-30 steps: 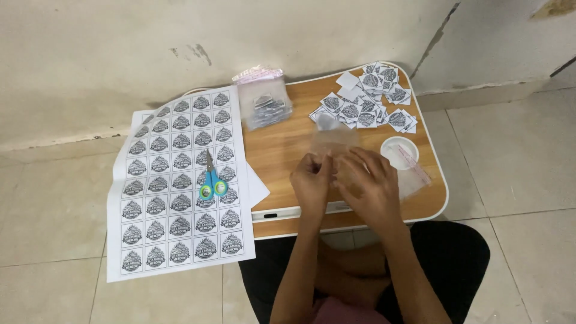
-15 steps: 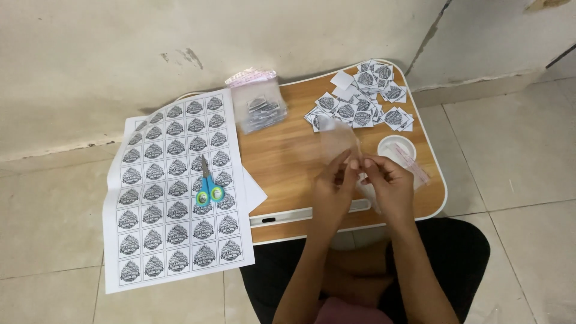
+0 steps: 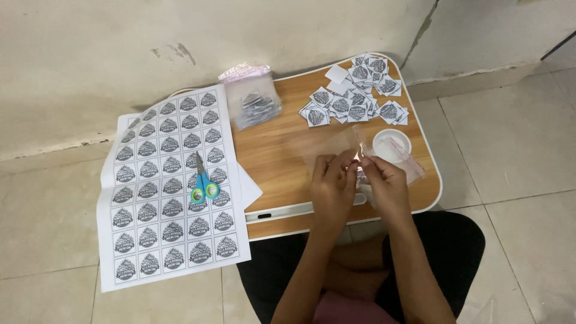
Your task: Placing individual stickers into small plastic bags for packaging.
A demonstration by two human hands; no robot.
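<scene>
Item: small clear bag (image 3: 336, 147), pinched at its mouth in both grips above the table (image 3: 276, 150). I logged the left hand (image 3: 333, 186) and right hand (image 3: 384, 183) fingertip to fingertip, wrists low. Done, I judged: loose cut labels (image 3: 354, 99), one filled bag (image 3: 255, 105). Left: uncut label sheet (image 3: 168, 192), scissors (image 3: 203, 183) lying on it.
</scene>
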